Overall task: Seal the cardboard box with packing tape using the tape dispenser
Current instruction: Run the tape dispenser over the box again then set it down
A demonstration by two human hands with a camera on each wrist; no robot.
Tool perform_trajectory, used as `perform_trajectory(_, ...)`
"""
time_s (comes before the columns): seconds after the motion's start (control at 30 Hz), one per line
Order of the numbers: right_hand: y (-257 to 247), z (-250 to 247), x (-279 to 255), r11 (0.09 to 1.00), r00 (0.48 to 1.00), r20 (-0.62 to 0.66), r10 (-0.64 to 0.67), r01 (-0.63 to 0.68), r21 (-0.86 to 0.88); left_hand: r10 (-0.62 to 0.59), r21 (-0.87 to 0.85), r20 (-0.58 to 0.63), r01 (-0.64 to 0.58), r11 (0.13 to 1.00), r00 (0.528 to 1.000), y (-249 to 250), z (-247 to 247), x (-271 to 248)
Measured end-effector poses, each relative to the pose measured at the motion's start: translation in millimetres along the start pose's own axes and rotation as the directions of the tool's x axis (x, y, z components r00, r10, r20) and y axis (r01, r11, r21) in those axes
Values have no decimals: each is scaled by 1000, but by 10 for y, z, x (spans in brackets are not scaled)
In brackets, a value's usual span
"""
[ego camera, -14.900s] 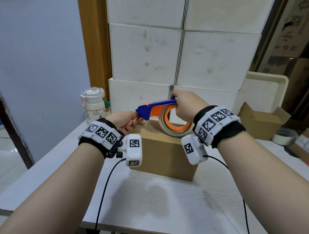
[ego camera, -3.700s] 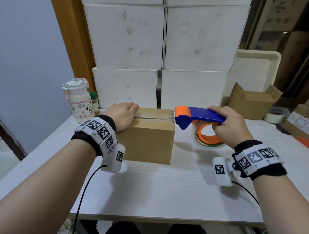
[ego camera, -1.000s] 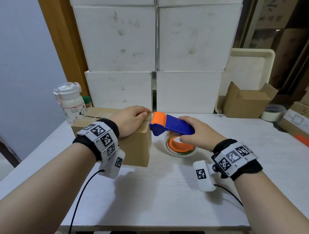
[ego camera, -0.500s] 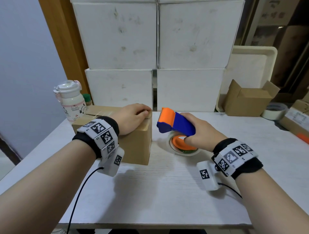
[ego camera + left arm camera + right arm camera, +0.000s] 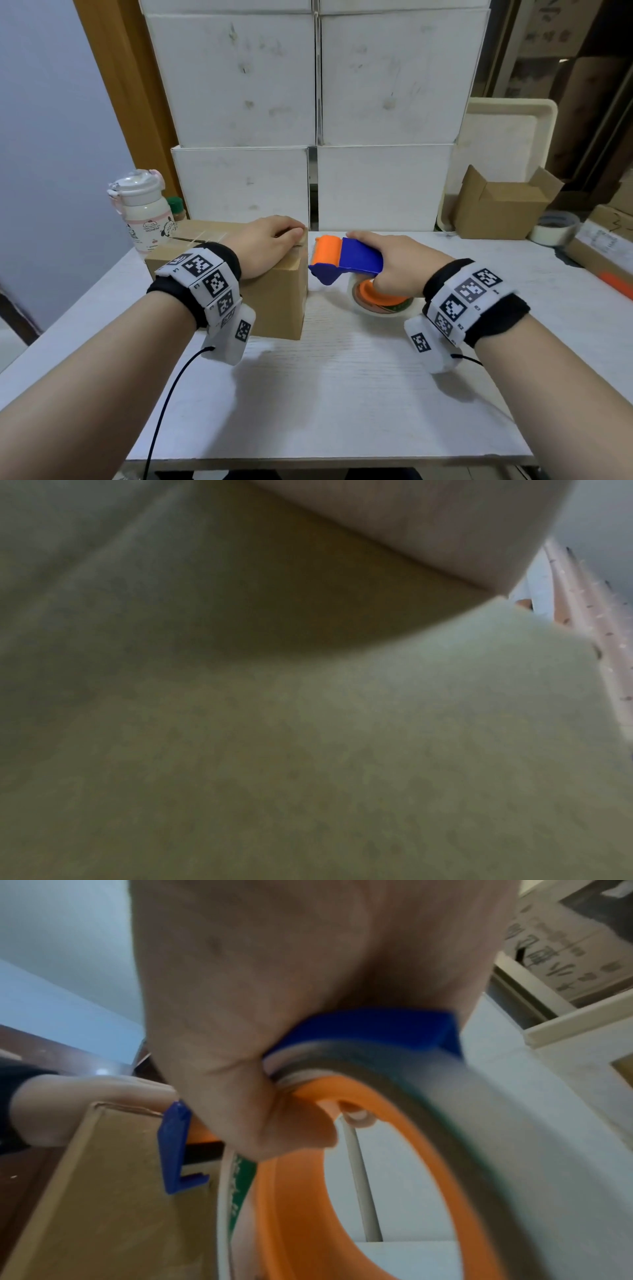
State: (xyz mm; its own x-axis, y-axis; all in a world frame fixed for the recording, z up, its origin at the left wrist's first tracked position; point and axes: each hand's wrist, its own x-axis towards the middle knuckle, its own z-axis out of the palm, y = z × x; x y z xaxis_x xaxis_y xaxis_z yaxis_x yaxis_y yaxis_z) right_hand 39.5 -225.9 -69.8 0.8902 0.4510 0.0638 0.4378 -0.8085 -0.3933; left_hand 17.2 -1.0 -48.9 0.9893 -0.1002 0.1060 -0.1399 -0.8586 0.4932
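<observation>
A small brown cardboard box (image 5: 274,301) stands on the white table (image 5: 342,394), with clear tape (image 5: 202,236) along its top seam. My left hand (image 5: 270,240) lies flat on the box's top right corner, fingers straight. The left wrist view is filled by blurred cardboard (image 5: 308,750). My right hand (image 5: 394,263) grips the blue and orange tape dispenser (image 5: 346,260) just right of the box. Its tape roll (image 5: 380,305) sits low over the table. In the right wrist view my fingers curl through the orange hub (image 5: 394,1164), and the blue nose (image 5: 174,1145) is close to the box wall (image 5: 103,1191).
A white bottle (image 5: 144,212) stands left of the box. White boxes (image 5: 308,102) are stacked behind. At the right are an open cardboard box (image 5: 503,205), a tape roll (image 5: 555,228), a white tray (image 5: 507,137) and more cartons (image 5: 603,243).
My right hand has tilted the dispenser and lowered it, so its roll sits nearer the table beside the box. My left hand has stayed on the box top.
</observation>
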Motion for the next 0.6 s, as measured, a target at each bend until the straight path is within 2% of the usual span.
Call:
perform_trajectory(0.13,-144,-48,74,984,999,-21,-34,30,-175,-5,-4,-10,5,1000,1000,9,10,9)
perform_trajectory(0.27,-250,-98,88,924,997,-61,-54,26,-382,-16,-56,-41,14,998,999,29,40,19)
perform_trajectory(0.37,-342,-173,81,830,991,-107,-84,10,-558,-23,-61,-41,21,998,999,50,24,-1)
perform_trajectory(0.43,-425,-178,115,710,984,-120,-134,11,-704,-19,-41,-33,18,999,999,68,7,-11)
perform_trajectory(0.5,-470,-54,129,600,988,-78,-134,19,-800,-23,-29,-21,23,999,1000,81,0,-32)
perform_trajectory(0.6,-431,133,183,657,996,-45,-72,14,-754,-25,-32,-11,24,999,1000,75,-17,-39)
